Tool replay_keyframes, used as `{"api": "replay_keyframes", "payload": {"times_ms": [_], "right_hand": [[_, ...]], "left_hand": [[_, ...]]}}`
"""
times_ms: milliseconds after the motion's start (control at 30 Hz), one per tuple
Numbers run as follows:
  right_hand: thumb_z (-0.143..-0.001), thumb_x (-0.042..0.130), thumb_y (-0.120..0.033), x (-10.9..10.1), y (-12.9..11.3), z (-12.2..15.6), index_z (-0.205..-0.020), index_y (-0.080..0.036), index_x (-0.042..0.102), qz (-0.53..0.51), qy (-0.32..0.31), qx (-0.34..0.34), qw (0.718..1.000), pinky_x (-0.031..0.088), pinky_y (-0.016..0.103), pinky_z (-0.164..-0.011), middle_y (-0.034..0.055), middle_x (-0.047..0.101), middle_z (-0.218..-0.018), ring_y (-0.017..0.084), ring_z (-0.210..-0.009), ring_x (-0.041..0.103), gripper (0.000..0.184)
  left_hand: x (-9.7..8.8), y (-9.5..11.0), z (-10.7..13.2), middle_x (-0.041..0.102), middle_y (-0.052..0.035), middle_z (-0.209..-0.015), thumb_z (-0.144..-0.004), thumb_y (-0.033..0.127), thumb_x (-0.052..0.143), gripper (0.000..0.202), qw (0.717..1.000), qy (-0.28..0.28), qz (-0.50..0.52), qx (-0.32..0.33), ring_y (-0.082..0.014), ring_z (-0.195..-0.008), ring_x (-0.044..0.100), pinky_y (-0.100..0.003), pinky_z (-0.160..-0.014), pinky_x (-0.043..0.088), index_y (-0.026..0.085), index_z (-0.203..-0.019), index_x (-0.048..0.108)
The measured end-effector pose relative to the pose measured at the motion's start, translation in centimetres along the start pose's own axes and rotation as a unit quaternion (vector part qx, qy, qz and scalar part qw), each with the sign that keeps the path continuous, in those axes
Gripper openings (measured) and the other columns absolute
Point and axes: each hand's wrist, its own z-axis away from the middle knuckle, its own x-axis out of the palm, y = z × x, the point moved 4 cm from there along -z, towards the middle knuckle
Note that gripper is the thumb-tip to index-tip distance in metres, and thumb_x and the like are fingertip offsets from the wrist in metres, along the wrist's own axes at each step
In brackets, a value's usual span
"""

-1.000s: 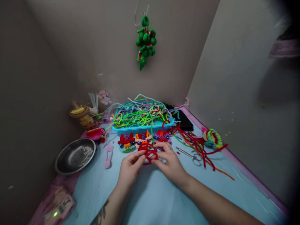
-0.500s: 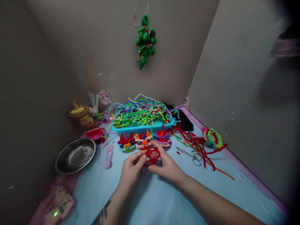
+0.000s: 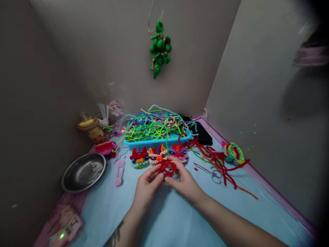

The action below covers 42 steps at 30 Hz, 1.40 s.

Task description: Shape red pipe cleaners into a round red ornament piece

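Observation:
A red piece of bent pipe cleaner point(image 3: 168, 167), shaped into loops, is held between both hands above the blue table cover. My left hand point(image 3: 147, 181) pinches its left side between thumb and fingers. From the right, my right hand point(image 3: 183, 178) grips it with the thumb below and the fingers curled behind. Just beyond the hands stand three colourful pipe cleaner faces: a red one with an orange mouth point(image 3: 139, 157), an orange and cream one point(image 3: 157, 153) and a purple and red one point(image 3: 178, 153), partly behind my right fingers.
Behind stands a blue tray point(image 3: 154, 142) heaped with pipe cleaners. Scissors point(image 3: 209, 171) and loose red pipe cleaners point(image 3: 226, 168) lie right. A metal bowl point(image 3: 77, 175) with small white bits, a pink clip point(image 3: 119, 173) and a pink device point(image 3: 68, 228) are left. Walls enclose the table.
Both hands have turned the red piece slightly, and the right thumb has moved in closer to the left fingers. The whole view has shifted a little downward.

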Motion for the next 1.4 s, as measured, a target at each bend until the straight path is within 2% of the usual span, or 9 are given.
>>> {"api": "replay_keyframes", "payload": {"times_ms": [67,200,300,467,600,767,967,1133,1400], "right_hand": [[-0.075,0.061,-0.025,-0.1,-0.1,0.1,-0.108,-0.023,0.052,-0.009,0.021,-0.021,1.000,0.039,0.040,-0.099,0.0084,0.048,-0.128,0.023,-0.120,0.045,0.034],[-0.076,0.058,-0.019,-1.4,-1.5,0.8,-0.109,-0.024,0.047,0.091,0.155,-0.122,0.976,0.041,0.041,-0.093,0.0088,0.051,-0.116,0.023,-0.111,0.049,0.034],[-0.077,0.056,-0.017,-1.5,-2.7,1.0,-0.092,-0.022,0.054,0.170,0.143,-0.175,0.959,0.043,0.038,-0.086,0.0051,0.056,-0.093,0.021,-0.095,0.053,0.016],[-0.080,0.054,-0.027,-1.9,-1.2,-0.2,-0.088,-0.020,0.056,0.092,0.123,-0.022,0.988,0.045,0.028,-0.065,0.0028,0.055,-0.082,0.015,-0.071,0.052,0.011],[-0.077,0.057,-0.037,-1.8,-0.6,-0.9,-0.064,-0.019,0.057,0.037,0.075,0.013,0.996,0.044,0.032,-0.076,0.0037,0.053,-0.081,0.019,-0.083,0.053,0.023],[-0.075,0.058,-0.042,-1.7,-0.2,-0.9,-0.061,-0.018,0.058,-0.104,0.045,0.085,0.990,0.036,0.038,-0.093,0.0081,0.052,-0.111,0.024,-0.109,0.048,0.027],[-0.074,0.061,-0.038,-1.8,-0.4,-0.8,-0.058,-0.018,0.059,-0.021,0.036,0.072,0.997,0.023,0.038,-0.102,0.0075,0.048,-0.125,0.025,-0.118,0.042,0.026],[-0.072,0.062,-0.038,-1.4,-0.2,-0.8,-0.056,-0.018,0.058,-0.133,0.021,0.121,0.984,0.027,0.038,-0.099,0.0082,0.051,-0.122,0.026,-0.120,0.041,0.026],[-0.071,0.062,-0.040,-1.2,0.0,-0.7,-0.057,-0.018,0.062,-0.138,0.019,0.124,0.982,0.028,0.038,-0.100,0.0086,0.054,-0.118,0.025,-0.119,0.041,0.026]], "left_hand": [[-0.2,-0.1,0.0,0.073,-0.0091,-0.086,-0.059,0.025,0.079,0.048,1.000,0.018,0.003,-0.008,-0.0098,-0.057,0.061,-0.021,-0.058,0.047,0.013,-0.104,0.067],[-0.4,0.1,0.0,0.073,-0.0080,-0.083,-0.057,0.026,0.080,0.050,0.999,0.048,0.013,0.003,-0.0095,-0.057,0.060,-0.020,-0.057,0.047,0.012,-0.103,0.067],[-0.6,0.1,0.0,0.073,-0.0087,-0.085,-0.058,0.026,0.080,0.049,0.998,0.057,0.006,0.013,-0.0114,-0.061,0.062,-0.021,-0.058,0.048,0.013,-0.104,0.067],[-0.7,0.0,-0.1,0.072,-0.0081,-0.084,-0.059,0.028,0.079,0.050,0.998,0.059,-0.019,0.023,-0.0112,-0.061,0.060,-0.022,-0.058,0.047,0.012,-0.105,0.066],[-0.4,0.2,0.1,0.071,-0.0061,-0.080,-0.060,0.033,0.078,0.050,0.998,0.038,-0.048,0.024,-0.0090,-0.056,0.057,-0.020,-0.055,0.044,0.013,-0.105,0.066],[-0.1,0.7,0.5,0.061,0.0001,-0.053,-0.073,0.048,0.063,0.053,0.993,0.005,-0.114,0.042,-0.0097,-0.046,0.053,-0.020,-0.046,0.037,0.011,-0.111,0.064],[-0.1,0.6,0.4,0.063,-0.0006,-0.063,-0.073,0.044,0.066,0.050,0.990,-0.019,-0.128,0.049,-0.0107,-0.052,0.057,-0.021,-0.052,0.040,0.012,-0.112,0.063],[0.1,0.5,0.5,0.062,-0.0007,-0.062,-0.072,0.045,0.065,0.052,0.991,-0.030,-0.125,0.043,-0.0132,-0.054,0.060,-0.021,-0.051,0.040,0.011,-0.112,0.062],[0.2,0.3,0.3,0.064,-0.0024,-0.063,-0.072,0.047,0.064,0.058,0.987,-0.046,-0.151,0.033,-0.0160,-0.056,0.062,-0.022,-0.049,0.039,0.010,-0.117,0.059]]}}
